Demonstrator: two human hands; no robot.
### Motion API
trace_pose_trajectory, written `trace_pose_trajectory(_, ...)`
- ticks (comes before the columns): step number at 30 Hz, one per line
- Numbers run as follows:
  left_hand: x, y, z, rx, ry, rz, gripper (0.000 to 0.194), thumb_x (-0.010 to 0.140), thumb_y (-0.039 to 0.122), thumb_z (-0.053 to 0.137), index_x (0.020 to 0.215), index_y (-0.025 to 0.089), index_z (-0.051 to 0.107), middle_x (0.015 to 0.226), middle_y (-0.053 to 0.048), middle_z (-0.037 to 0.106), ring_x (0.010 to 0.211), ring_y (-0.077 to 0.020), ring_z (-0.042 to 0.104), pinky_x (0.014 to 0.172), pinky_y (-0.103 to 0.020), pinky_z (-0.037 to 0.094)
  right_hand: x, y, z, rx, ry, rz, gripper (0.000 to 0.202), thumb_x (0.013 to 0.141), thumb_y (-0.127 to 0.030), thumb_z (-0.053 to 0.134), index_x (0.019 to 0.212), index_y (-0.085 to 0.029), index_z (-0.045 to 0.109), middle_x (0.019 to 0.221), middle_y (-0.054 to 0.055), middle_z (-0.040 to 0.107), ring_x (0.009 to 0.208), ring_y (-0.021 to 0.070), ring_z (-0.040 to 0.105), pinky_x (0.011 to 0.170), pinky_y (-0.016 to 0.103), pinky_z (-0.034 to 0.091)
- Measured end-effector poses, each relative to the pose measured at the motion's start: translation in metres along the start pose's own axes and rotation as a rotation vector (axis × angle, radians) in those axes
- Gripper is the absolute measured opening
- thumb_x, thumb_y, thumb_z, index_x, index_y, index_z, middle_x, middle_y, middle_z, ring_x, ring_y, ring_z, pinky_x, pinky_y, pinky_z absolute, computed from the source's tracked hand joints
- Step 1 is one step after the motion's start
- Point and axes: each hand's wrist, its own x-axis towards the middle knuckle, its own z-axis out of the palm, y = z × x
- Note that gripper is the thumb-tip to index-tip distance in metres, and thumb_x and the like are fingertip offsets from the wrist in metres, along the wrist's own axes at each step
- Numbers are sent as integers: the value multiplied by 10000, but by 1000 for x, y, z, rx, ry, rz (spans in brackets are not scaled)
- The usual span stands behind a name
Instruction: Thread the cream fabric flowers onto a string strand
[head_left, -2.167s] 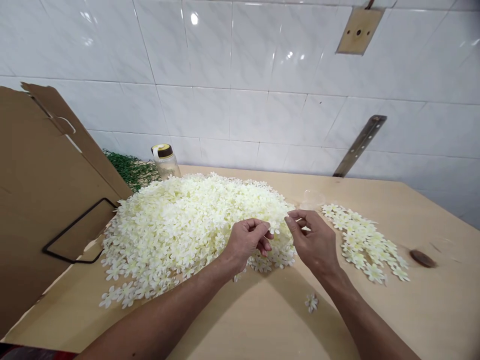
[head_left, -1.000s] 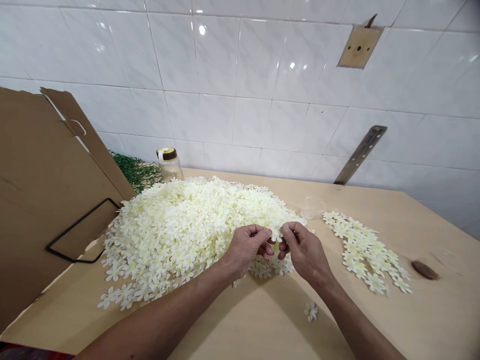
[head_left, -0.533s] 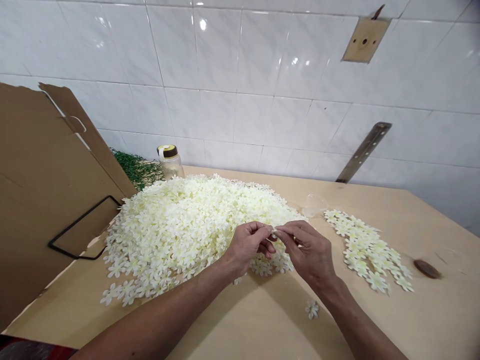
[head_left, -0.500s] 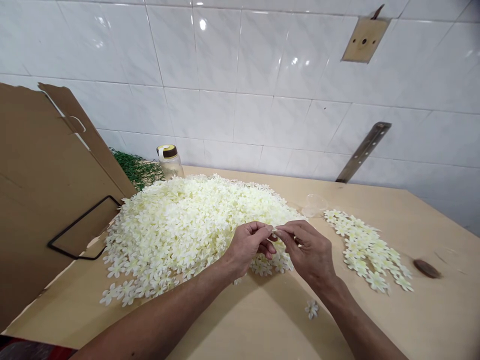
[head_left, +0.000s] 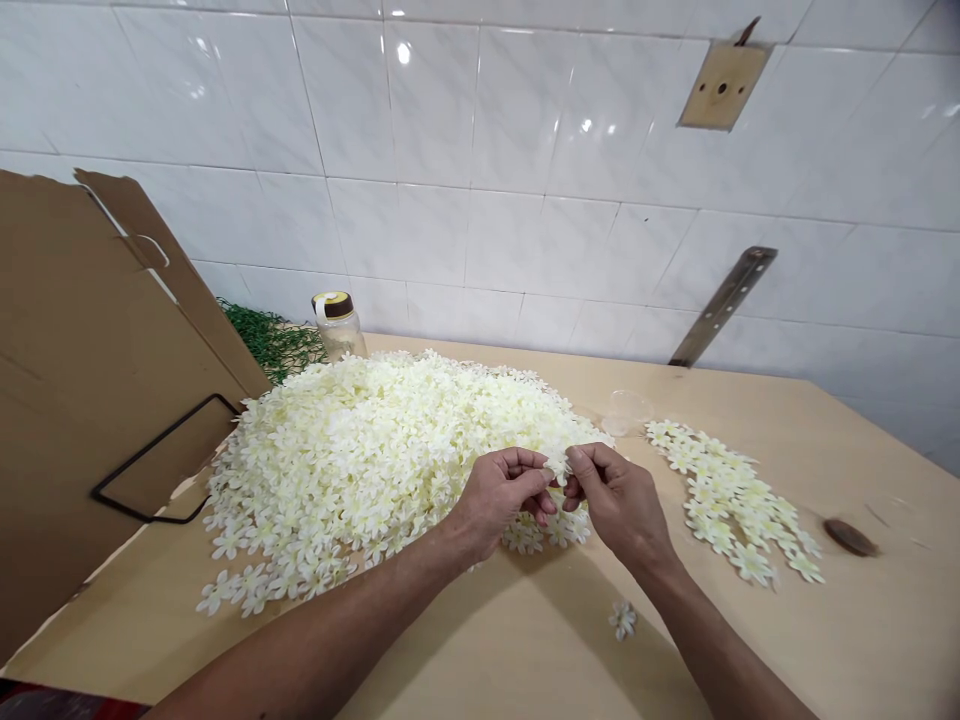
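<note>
"One loose blossom (head_left: 622, 620) lies nearest my camera, on the tabletop (head_left: 487, 660), just left of the right forearm (head_left: 720, 635). Hands?"

"Left hand (head_left: 496, 502): thumb and index closed, gripping a small white flower (head_left: 558, 467) by its edge, as I read it. Right hand (head_left: 621, 502): fingers curled, tips just beside the petals; contact I cannot tell from here."

"Where's the flower, then?"

"Between both sets of fingertips, right of the left ones, left of the right ones. Left hand nearer. Too small for me to read a long axis."

"Changed since half a second ago?"

"Right tips sit a little further off the left; more petal shows in the gap."

"And beyond?"

"White heap (head_left: 390, 440) behind the left hand, flat flower patch (head_left: 724, 480) well to the right, lidded bottle (head_left: 339, 325) behind the heap, tiled wall (head_left: 510, 130) last."
</note>
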Motion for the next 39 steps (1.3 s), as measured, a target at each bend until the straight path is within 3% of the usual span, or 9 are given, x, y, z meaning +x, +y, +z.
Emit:
trace_pose_trajectory(5,-1,2,2,3,25,-10,204,708,202,724,851,105,615,567,-40,630,497,-130,579,474,-234,474,3,7,1,278,-85,221,437,871,-568,590,683,-173,603,585,4,585,512,138,574,530,252,486)
trace_pose_trajectory(10,0,0,1,3,33,-11,180,707,197,706,839,112,616,568,-40,629,503,-131,582,473,-229,472,6,14,3,437,-79,287,429,802,-553,686,645,-162,600,588,-13,520,499,122,530,506,258,474)
trace_pose_trajectory(15,0,0,1,12,42,-29,153,702,176,690,821,114,616,559,-41,622,490,-130,576,470,-228,469,4,14,3,356,-24,237,405,815,-524,689,655,-159,618,586,-18,517,498,120,544,519,249,456)
trace_pose_trajectory(24,1,0,1,-133,61,-145,130,671,97,667,780,108,597,770,-92,676,518,-101,590,453,-192,454,3,11,4,307,60,178,396,831,-543,656,681,-178,616,565,-27,533,469,122,527,507,252,442)
trace_pose_trajectory(28,1,2,2,-164,59,-179,135,686,94,648,798,117,576,766,-96,682,512,-106,596,454,-194,463,0,7,6,156,63,133,379,852,-544,627,764,-176,658,510,-24,550,461,139,540,507,253,444)
trace_pose_trajectory(34,-2,4,2,-221,-27,-155,143,714,154,663,827,117,583,800,-110,682,568,-146,640,511,-242,514,-4,5,11,-54,128,-67,322,900,-468,580,786,-180,668,763,46,657,543,142,585,534,257,486)
trace_pose_trajectory(39,-1,2,2,-175,-22,-120,232,744,283,736,815,106,605,835,-109,673,564,-129,626,510,-239,507,-3,9,14,-109,135,-167,279,916,-415,572,806,-182,679,796,54,652,640,158,613,566,254,508)
